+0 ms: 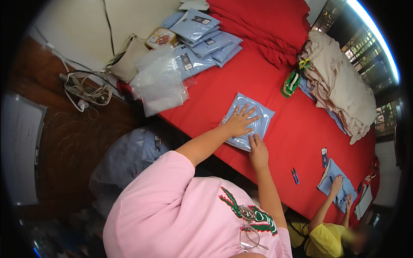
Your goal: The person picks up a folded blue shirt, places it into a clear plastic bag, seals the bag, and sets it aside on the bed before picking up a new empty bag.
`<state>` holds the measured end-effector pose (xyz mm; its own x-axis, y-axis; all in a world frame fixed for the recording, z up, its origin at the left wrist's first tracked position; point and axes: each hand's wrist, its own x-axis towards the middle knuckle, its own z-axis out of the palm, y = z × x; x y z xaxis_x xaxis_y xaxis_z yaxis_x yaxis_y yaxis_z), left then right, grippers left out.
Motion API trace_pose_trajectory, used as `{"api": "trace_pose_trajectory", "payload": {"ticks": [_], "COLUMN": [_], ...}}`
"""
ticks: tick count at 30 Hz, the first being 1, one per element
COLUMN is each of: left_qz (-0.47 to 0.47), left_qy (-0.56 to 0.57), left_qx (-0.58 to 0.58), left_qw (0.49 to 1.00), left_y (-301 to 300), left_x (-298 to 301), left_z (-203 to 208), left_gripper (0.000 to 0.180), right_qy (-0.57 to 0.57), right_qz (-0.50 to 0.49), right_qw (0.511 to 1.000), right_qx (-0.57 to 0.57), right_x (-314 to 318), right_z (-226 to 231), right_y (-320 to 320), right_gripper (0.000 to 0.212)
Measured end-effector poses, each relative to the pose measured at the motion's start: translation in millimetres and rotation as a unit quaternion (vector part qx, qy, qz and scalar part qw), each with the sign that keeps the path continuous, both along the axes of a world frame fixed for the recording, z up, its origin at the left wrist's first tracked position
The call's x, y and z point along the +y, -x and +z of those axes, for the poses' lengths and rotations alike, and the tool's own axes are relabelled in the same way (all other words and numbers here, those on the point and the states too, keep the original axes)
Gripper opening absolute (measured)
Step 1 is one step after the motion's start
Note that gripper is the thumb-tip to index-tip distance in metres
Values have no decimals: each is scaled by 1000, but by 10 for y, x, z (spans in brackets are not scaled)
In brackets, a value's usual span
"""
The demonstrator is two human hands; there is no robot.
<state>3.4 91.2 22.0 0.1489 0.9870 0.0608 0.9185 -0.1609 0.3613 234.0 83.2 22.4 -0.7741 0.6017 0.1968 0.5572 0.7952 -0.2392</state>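
Cables (88, 88), pale and thin, lie tangled off the left end of the red cloth (286, 139). Beside the cloth's near edge bulges a rounded clear plastic bag (127, 157) with pale blue inside. Limp, glossy transparent sleeves (159, 81) overlap on the cloth's left end, and next to them smooth, flat packets (206, 45) of blue fabric in shiny plastic are piled. Near the middle of the cloth's near edge lies your packet (261, 124), squarish and flat, its film creased with glare over folded light-blue fabric. Your left hand (236, 124) rests palm down on it, fingers spread wide; your right hand (259, 152) touches its near edge, fingers extended. Toward the cloth's far side stands a green object (291, 84), its kind hard to tell. Nearer the near edge are slim blue-handled snips (295, 176). At the cloth's right end, a co-worker's hands (337, 185) touch a soft blue garment (328, 176); crumpled beige fabric (340, 81) is heaped along its far right.
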Motion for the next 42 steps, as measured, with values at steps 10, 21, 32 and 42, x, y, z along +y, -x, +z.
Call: {"api": "trace_pose_trajectory", "payload": {"ticks": [10,21,32,42], "left_qz": [4,61,332,252], "left_qy": [16,265,-119,-99], "left_qx": [-243,-523,-687,-726], "left_qw": [970,808,635,632], "left_y": [350,2135,4296,4377], "left_x": [-1109,-975,-217,627], "left_z": [1259,1576,1164,698], "left_gripper": [53,37,52,80], "right_qy": [184,711,659,492], "right_qz": [35,-82,-96,-152], "right_qw": [959,605,560,710], "right_qx": [212,349,494,481], "right_x": [42,31,1260,2481], "right_z": [1587,787,1812,1724], "right_y": [317,484,3641,4804], "right_gripper": [35,75,62,61]}}
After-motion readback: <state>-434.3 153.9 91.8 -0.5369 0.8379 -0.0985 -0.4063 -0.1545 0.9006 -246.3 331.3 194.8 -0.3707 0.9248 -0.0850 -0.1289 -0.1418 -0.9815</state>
